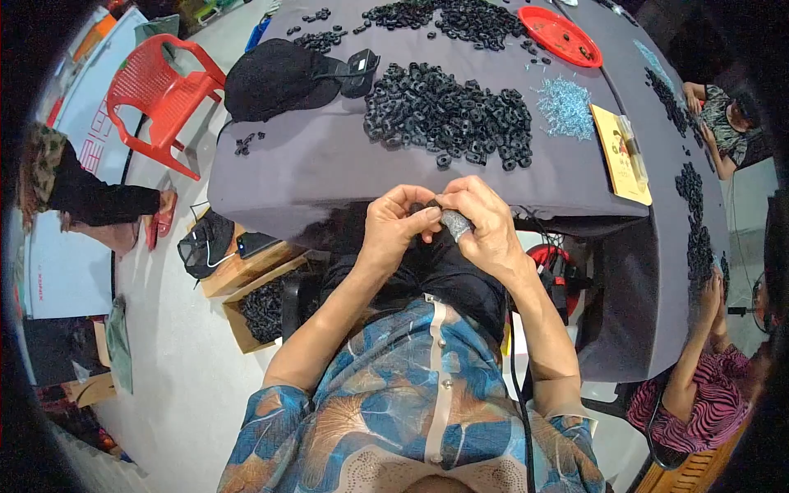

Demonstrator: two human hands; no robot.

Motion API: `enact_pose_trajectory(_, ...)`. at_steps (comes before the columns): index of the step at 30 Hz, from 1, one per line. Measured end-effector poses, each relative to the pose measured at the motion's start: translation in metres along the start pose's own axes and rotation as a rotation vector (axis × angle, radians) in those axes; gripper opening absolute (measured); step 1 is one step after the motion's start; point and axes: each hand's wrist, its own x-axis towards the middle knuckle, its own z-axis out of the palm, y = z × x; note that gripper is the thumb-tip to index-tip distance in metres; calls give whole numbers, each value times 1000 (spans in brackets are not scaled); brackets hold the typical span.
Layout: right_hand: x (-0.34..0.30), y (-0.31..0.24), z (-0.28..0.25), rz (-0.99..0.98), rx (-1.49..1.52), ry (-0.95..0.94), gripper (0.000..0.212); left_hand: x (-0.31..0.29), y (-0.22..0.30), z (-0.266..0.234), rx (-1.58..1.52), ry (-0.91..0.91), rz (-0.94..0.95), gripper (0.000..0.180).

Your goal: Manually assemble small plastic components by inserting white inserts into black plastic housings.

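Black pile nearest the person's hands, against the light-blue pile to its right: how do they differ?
Colour: the black pile is dark throughout; the light-blue pile is pale.
Spread: the black pile covers much more of the table; the light-blue pile is a compact patch.
Pieces: the black pile has chunky, rounded ones; the light-blue pile has much finer ones.
Shared: both lie loose on the same grey tablecloth.

The black parts [448,115] look plastic, the tablecloth [308,160] matt.

grey cloth [325,171] leaves passage nearside of the black parts [444,113], while what seem cables [542,232] clutter underneath.
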Motion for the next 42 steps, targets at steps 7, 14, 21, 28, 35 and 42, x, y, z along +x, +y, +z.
enact_pose_trajectory(7, 6, 1, -5, 193, 202, -35, 35, 8, -6, -7, -180, 29, -16, 18)
enact_pose_trajectory(14, 58, 51, -29, 275, 31, 53, 22, 23, 4, -20, -152, 54, -25, 25)
enact_pose_trajectory(21, 136, 135, -25, 272, -321, -49, 22, 37, 7, -32, -196, 65, -17, 22)
enact_pose_trajectory(28, 169, 196, 0, 354, -291, -181, 21, 34, 8, -47, -258, 112, -54, 20)
enact_pose_trajectory(35, 193, 207, 15, 435, -277, -273, 24, 36, 7, -46, -305, 60, -60, 20)
enact_pose_trajectory(42, 205, 214, 16, 340, -339, -358, 23, 36, 5, -50, -309, 20, -79, 21)
